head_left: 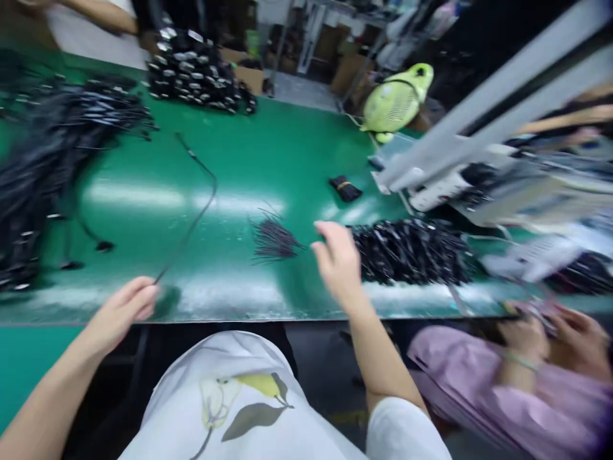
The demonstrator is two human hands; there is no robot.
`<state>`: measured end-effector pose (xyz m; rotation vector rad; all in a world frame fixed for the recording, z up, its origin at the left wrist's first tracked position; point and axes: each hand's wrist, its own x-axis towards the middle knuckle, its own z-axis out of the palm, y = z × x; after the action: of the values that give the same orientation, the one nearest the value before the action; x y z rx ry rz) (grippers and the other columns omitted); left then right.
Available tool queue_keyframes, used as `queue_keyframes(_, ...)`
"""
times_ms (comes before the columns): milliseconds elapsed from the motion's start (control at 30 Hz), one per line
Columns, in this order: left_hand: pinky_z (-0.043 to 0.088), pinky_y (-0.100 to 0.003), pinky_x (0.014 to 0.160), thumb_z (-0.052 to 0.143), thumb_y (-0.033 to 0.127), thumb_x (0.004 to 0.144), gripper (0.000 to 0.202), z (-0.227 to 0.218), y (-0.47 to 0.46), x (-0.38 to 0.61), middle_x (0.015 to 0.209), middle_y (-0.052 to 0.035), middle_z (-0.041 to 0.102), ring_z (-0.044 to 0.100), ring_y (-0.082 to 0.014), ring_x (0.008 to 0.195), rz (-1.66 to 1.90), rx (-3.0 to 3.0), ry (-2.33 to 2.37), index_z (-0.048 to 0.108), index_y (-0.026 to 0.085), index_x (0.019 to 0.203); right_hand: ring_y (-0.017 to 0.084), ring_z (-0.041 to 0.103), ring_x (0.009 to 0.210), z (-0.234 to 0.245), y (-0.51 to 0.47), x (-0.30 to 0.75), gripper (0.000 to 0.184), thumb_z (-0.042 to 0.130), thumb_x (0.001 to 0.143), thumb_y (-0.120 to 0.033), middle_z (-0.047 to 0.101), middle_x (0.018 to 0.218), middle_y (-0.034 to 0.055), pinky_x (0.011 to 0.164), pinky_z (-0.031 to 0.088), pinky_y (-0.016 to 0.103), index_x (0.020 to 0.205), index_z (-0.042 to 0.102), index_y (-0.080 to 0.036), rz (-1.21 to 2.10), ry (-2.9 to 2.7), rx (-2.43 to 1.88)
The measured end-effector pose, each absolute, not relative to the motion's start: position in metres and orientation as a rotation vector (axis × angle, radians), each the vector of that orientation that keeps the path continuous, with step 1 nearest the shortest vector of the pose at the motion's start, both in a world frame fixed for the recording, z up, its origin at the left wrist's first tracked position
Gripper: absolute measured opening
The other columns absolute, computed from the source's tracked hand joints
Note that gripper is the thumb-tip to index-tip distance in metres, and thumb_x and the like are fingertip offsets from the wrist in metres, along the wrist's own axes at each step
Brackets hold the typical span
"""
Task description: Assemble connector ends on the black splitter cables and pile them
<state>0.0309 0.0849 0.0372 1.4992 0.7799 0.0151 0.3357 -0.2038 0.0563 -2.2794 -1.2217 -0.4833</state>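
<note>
Here, left of the wire pile (274, 240), our left hand (125, 305) pinches a cable (214, 186); just right, nearer, our right hand (340, 260) gapes empty.

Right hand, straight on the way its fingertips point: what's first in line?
Probably the fanned pile of thin dark strands on the green table, just left of the right hand. Hand height is unclear from this view, so it might pass over them.
</note>
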Motion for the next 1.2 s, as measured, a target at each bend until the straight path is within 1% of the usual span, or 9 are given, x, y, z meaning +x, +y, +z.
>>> queue_keyframes(133,0.023,-0.017,0.044,0.065,0.054,0.081,0.039,0.066,0.063,0.042,0.05,0.0101,0.031,0.024,-0.003,0.042,0.007,1.202,0.548,0.055,0.017,0.078,0.024,0.044,0.128,0.051,-0.052,0.259,0.045,0.046,0.096,-0.028,0.05,0.14,0.015,0.105,0.037,0.039,0.14,0.046,-0.018,-0.323,-1.952,-1.843)
queue_keyframes(333,0.036,-0.014,0.041,0.075,0.034,0.079,0.032,0.105,0.086,-0.041,0.049,0.0097,0.033,0.028,-0.0026,0.039,0.609,0.761,0.404,0.05,0.017,0.067,0.023,0.056,0.088,0.09,0.087,0.326,0.033,0.033,0.097,-0.012,0.068,0.094,0.0128,0.08,0.037,0.034,0.105,0.065,-0.011,-0.465,-2.104,-2.101)
queue_keyframes(533,0.053,-0.014,0.065,0.068,0.025,0.085,0.012,0.097,0.13,-0.101,0.074,-0.0008,0.063,0.064,-0.0092,0.073,1.188,0.736,0.758,0.062,0.015,0.079,0.019,0.052,0.072,0.135,0.092,0.329,0.03,0.032,0.098,-0.015,0.065,0.089,0.0139,0.063,0.026,0.031,0.105,0.06,-0.01,-0.716,-1.974,-2.255)
queue_keyframes(667,0.045,-0.034,0.102,0.065,0.036,0.085,0.024,0.078,0.123,-0.059,0.115,-0.0085,0.068,0.06,-0.0238,0.114,1.106,1.504,0.994,0.072,0.019,0.101,0.015,0.051,0.061,0.117,0.03,0.235,0.019,0.041,0.095,-0.015,0.062,0.073,0.0054,0.055,0.022,0.029,0.094,0.061,-0.016,-0.35,-2.489,-1.914)
queue_keyframes(733,0.04,-0.036,0.106,0.064,0.038,0.085,0.025,0.071,0.109,-0.027,0.111,-0.0083,0.07,0.058,-0.0246,0.116,0.878,1.721,0.813,0.073,0.021,0.1,0.014,0.051,0.06,0.112,0.003,0.203,0.022,0.04,0.098,-0.02,0.061,0.071,0.003,0.054,0.023,0.028,0.088,0.06,-0.018,-0.261,-2.57,-1.709)
queue_keyframes(833,0.051,-0.033,0.081,0.058,0.04,0.09,0.027,0.063,0.086,0.008,0.07,-0.0031,0.065,0.063,-0.016,0.07,0.425,1.507,0.463,0.071,0.017,0.096,0.014,0.053,0.063,0.12,-0.011,0.204,0.031,0.037,0.101,-0.031,0.062,0.073,0.0038,0.054,0.024,0.027,0.086,0.061,-0.018,-0.285,-2.445,-1.782)
queue_keyframes(900,0.048,-0.024,0.058,0.058,0.04,0.091,0.028,0.062,0.079,0.016,0.052,0.0044,0.049,0.044,-0.0075,0.045,0.29,1.205,0.351,0.069,0.015,0.093,0.015,0.056,0.068,0.125,-0.009,0.232,0.037,0.037,0.101,-0.04,0.064,0.077,0.0059,0.056,0.026,0.027,0.086,0.063,-0.018,-0.277,-2.328,-1.932)
queue_keyframes(1033,0.032,-0.013,0.039,0.064,0.028,0.088,0.021,0.072,0.098,0.008,0.046,0.011,0.029,0.021,-0.0008,0.035,0.286,0.755,0.299,0.068,0.008,0.085,0.017,0.062,0.08,0.11,-0.021,0.297,0.036,0.038,0.1,-0.043,0.069,0.089,0.007,0.066,0.039,0.026,0.098,0.064,-0.018,-0.024,-2.167,-1.959)
queue_keyframes(1200,0.031,-0.006,0.037,0.041,0.016,0.099,0.024,0.097,0.124,-0.004,0.048,0.0099,0.035,0.034,0.0004,0.033,0.632,0.326,0.278,0.062,0.006,0.099,0.017,0.066,0.083,0.074,-0.054,0.316,0.028,0.041,0.1,-0.035,0.071,0.095,0.0048,0.072,0.047,0.027,0.107,0.063,-0.02,0.081,-1.869,-1.801)
